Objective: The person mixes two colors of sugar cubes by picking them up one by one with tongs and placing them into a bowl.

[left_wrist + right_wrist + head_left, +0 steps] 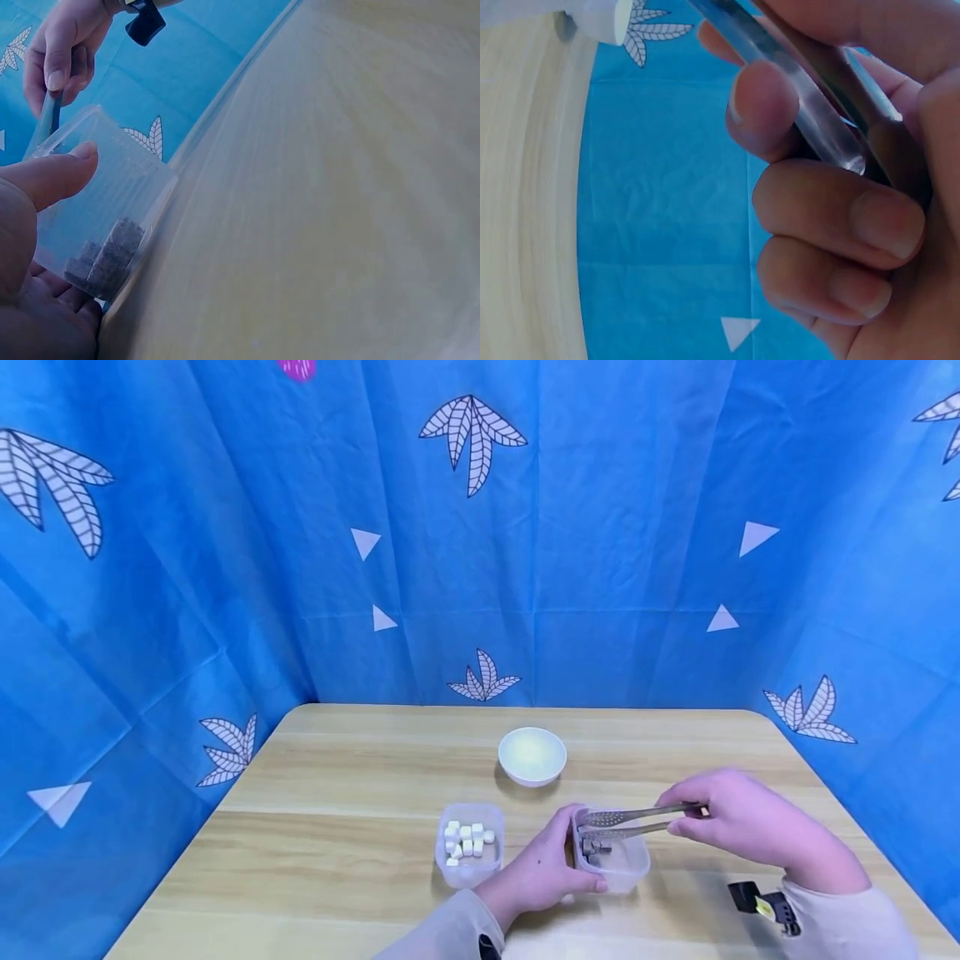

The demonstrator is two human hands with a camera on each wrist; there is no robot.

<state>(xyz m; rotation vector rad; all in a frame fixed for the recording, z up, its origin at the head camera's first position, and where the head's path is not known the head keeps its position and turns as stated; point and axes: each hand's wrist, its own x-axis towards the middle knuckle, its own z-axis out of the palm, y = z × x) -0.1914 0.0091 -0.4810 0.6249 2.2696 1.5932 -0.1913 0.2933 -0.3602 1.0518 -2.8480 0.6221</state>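
Note:
My left hand (542, 870) grips a clear plastic container (628, 878) from its left side, thumb on the near wall and fingers around the far corner. Several grey-brown chunks (112, 259) lie in the container's left part. Metal tongs (647, 813) are held between the curled fingers and thumb of my right hand (753, 827), to the right of the container. Their perforated tips reach over and into it above the chunks, with the two arms apart. In the right wrist view the fingers wrap the tongs' handle end (832, 139); the tips are out of that view.
Left of my left hand stands a second clear container (471, 878) with several small white cubes (467, 840). A white bowl (532, 757) sits farther back on the wooden table (337, 810). Blue patterned cloth (585, 568) hangs behind and along both sides.

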